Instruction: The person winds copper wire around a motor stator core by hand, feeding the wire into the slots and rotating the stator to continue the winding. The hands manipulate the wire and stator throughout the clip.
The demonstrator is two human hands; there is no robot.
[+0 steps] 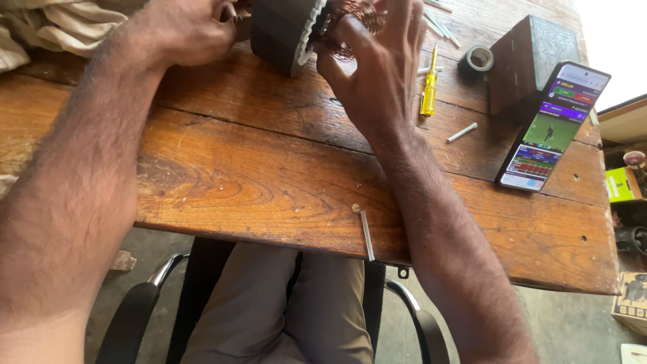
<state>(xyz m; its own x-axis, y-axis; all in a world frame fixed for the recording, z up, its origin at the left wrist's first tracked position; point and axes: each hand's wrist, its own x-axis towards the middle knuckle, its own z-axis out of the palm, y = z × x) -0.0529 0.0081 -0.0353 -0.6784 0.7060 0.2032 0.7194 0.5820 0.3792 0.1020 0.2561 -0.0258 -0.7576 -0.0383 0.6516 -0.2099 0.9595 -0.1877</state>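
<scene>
A dark cylindrical motor stator (pixel 283 30) with copper wire windings (pixel 350 20) rests tilted on the wooden table (pixel 256 175) at the top of the head view. My left hand (pixel 185 30) grips its left side. My right hand (pixel 381 64) is at its right end, fingers spread over the copper coils. The upper part of the stator is cut off by the frame edge.
A yellow-handled screwdriver (pixel 428 91), a roll of black tape (pixel 476 59), a dark carved wooden box (pixel 529 57) and a lit phone (pixel 554 125) leaning on it lie to the right. Thin white strips (pixel 461 133) (pixel 366 234) lie on the table. Cloth (pixel 54 27) sits at far left.
</scene>
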